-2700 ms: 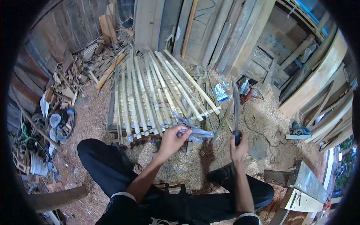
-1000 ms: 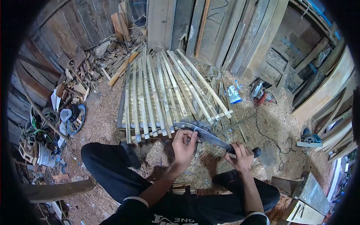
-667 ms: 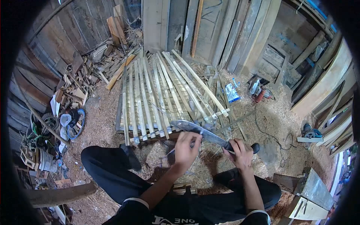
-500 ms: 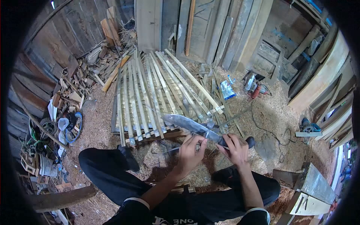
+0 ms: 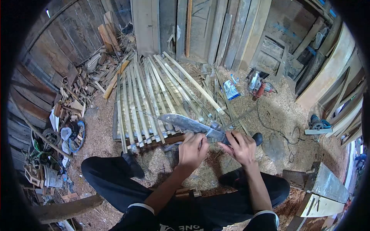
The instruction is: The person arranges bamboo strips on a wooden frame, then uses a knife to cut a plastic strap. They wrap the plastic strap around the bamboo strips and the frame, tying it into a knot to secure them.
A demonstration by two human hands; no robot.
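A machete (image 5: 183,122) with a broad, dull grey blade is held crosswise in front of me, its tip pointing left. My right hand (image 5: 242,149) is closed around its dark handle, and the fingers cover most of the grip. A rounded dark end (image 5: 257,139) shows just past that hand. My left hand (image 5: 191,151) is closed at the lower edge of the blade near the handle, thumb and forefinger pinched together there. Behind the blade, long pale wooden strips (image 5: 158,88) lie side by side, fanned over a slatted stack.
Wood scraps (image 5: 83,81) are heaped at the left wall. A red-and-grey power saw (image 5: 259,87) with a trailing cord and a blue-and-white packet (image 5: 230,91) lie on the sawdust floor. Another power tool (image 5: 317,124) is farther right. A wooden block structure (image 5: 323,188) stands beside my right knee.
The machete and my left hand have shifted slightly left, and the blade lies a little flatter. Both hands keep their hold. The whole view has tilted a little.
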